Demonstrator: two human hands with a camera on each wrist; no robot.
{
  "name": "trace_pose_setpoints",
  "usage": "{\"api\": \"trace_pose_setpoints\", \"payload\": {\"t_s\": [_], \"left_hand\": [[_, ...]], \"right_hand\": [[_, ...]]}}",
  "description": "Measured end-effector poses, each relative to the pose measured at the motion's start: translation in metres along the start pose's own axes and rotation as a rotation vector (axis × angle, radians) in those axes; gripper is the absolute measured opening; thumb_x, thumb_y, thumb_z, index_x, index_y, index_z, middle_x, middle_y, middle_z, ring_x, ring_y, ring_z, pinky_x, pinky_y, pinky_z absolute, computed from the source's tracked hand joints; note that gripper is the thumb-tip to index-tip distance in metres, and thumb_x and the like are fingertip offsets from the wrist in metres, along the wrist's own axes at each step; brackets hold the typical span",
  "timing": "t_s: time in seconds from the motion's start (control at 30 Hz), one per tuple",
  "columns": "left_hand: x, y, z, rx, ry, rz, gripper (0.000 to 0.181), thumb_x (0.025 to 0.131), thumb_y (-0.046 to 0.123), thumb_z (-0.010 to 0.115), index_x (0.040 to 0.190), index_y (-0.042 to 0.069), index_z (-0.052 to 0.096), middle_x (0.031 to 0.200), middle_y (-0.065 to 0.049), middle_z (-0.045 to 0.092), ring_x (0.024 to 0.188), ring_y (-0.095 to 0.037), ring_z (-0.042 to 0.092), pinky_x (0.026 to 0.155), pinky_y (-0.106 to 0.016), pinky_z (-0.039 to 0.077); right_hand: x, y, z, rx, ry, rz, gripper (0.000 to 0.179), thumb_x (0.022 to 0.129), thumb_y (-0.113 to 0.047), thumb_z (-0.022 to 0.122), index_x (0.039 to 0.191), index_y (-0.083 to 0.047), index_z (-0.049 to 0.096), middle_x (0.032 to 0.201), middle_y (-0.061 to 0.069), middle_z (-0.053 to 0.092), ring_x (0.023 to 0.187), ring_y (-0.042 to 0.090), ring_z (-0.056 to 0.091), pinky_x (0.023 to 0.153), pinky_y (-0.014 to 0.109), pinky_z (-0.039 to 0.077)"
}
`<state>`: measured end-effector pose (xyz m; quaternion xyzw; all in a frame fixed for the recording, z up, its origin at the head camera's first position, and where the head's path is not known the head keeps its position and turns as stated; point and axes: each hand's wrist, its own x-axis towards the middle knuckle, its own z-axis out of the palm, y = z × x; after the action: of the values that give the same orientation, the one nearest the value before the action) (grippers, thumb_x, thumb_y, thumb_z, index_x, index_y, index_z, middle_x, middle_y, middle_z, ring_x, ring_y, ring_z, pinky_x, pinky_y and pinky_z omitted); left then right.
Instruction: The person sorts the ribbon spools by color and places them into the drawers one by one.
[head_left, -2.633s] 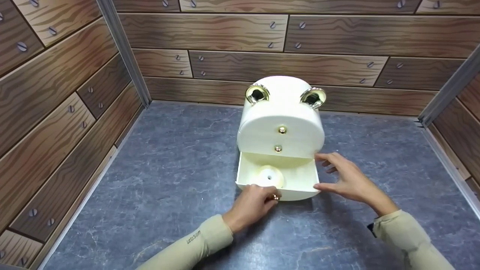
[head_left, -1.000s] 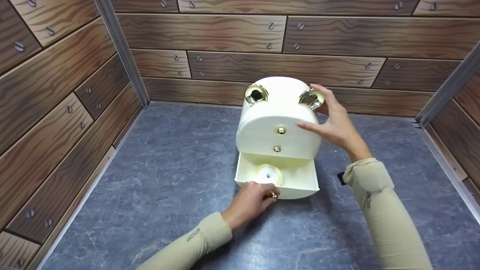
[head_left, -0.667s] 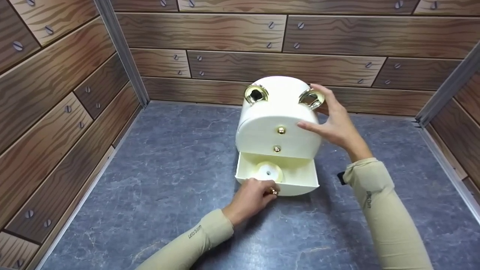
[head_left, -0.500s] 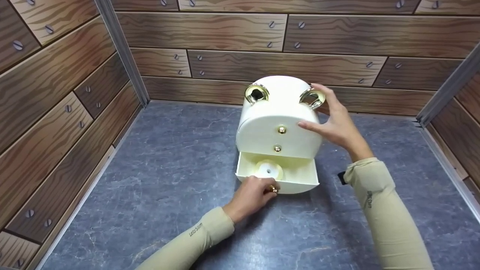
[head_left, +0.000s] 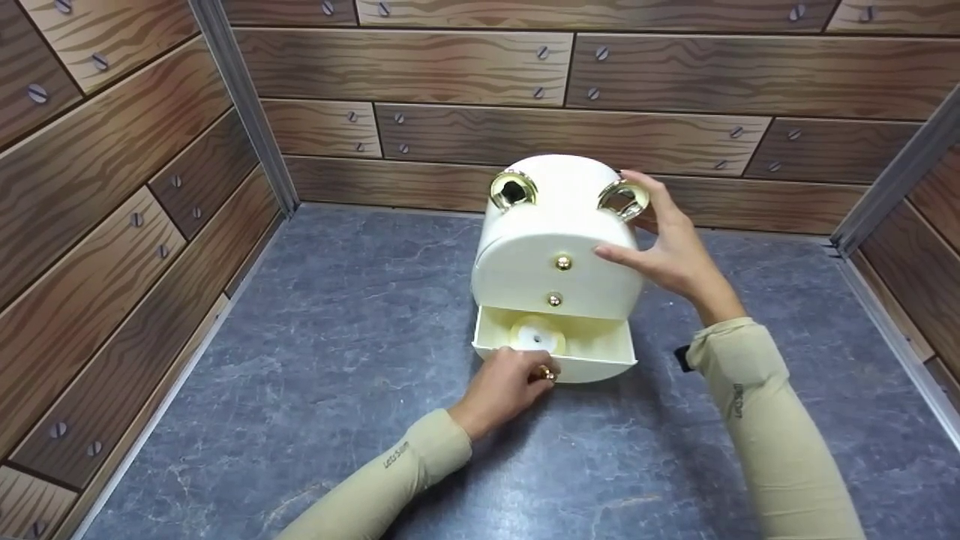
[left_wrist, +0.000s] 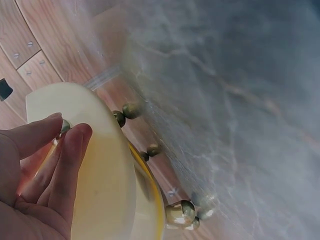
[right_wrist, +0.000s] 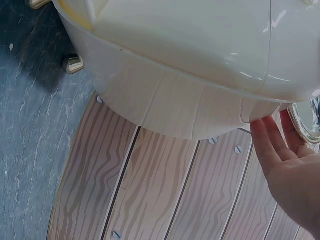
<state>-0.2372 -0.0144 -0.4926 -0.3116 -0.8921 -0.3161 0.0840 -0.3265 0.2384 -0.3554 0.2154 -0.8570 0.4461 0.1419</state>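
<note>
A cream drawer box [head_left: 517, 277] with two gold rings [head_left: 513, 189] like ears on top stands on the grey surface. Its bottom drawer [head_left: 596, 369] is pulled partway out, and a round white disc with a small centre hole [head_left: 536, 337] lies inside. My left hand [head_left: 504, 386] pinches that drawer's gold knob [left_wrist: 65, 125] between thumb and fingers. My right hand [head_left: 671, 244] grips the box's upper right, thumb on the front face and fingers round the side behind the right ring. In the right wrist view its fingertips [right_wrist: 260, 127] touch the box's side.
Two more gold knobs [head_left: 562, 262] sit on the closed front above the drawer. Small gold feet [right_wrist: 74, 64] show under the box. A wood-patterned back wall [head_left: 480, 67] rises behind it, with side walls at left [head_left: 112, 255] and right.
My right hand has gone from the drawer's right side up to the top right of the box. The drawer has slid inward with my left hand on its knob.
</note>
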Motion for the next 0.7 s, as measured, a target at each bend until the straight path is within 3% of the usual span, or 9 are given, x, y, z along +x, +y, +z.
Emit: {"api": "trace_pose_setpoints", "payload": {"t_s": [0.7], "left_hand": [[0.012, -0.006, 0.001, -0.020, -0.008, -0.022, 0.016, 0.088, 0.008, 0.081, 0.103, 0.014, 0.079, 0.099, 0.002, 0.080, 0.090, -0.008, 0.076, 0.082, -0.015, 0.058]], "right_hand": [[0.002, 0.003, 0.000, 0.018, 0.002, -0.018, 0.105, 0.077, -0.013, 0.093, 0.161, -0.025, 0.031, 0.152, 0.017, 0.049, 0.134, 0.039, 0.055, 0.114, 0.058, 0.045]]}}
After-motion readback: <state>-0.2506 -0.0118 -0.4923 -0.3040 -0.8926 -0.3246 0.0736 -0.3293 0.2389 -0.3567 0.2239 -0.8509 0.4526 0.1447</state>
